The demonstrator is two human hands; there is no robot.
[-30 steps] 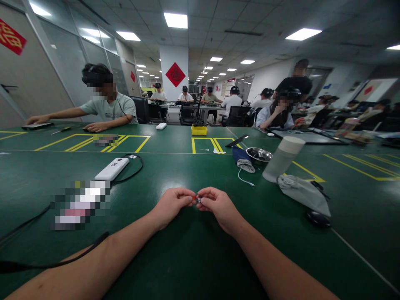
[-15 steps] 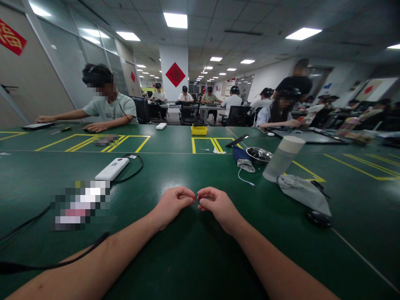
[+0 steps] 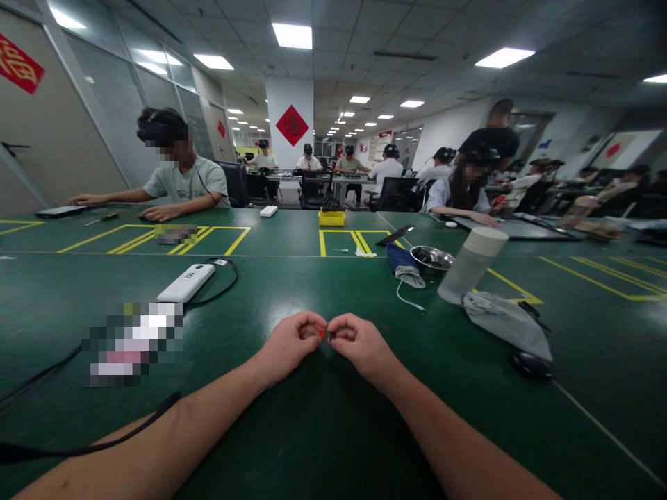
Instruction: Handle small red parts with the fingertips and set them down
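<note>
Both my hands meet above the green table, fingertips nearly touching. My left hand pinches a small orange-red piece between thumb and fingers; it is too small and covered for me to tell its kind. My right hand is closed in a pinch beside it. A dark bit shows at its fingertips, too small to name. Whether the two bits touch each other cannot be made out.
On the left lie a white power bank and a black cable. To the right stand a frosted bottle, a metal bowl, a grey pouch and a black mouse. A yellow box sits farther back. Several people work around.
My hands have come closer together, fingertips now almost meeting, and more of the orange-red piece shows. Across the table at right, a person's hand has lowered toward a dark board.
</note>
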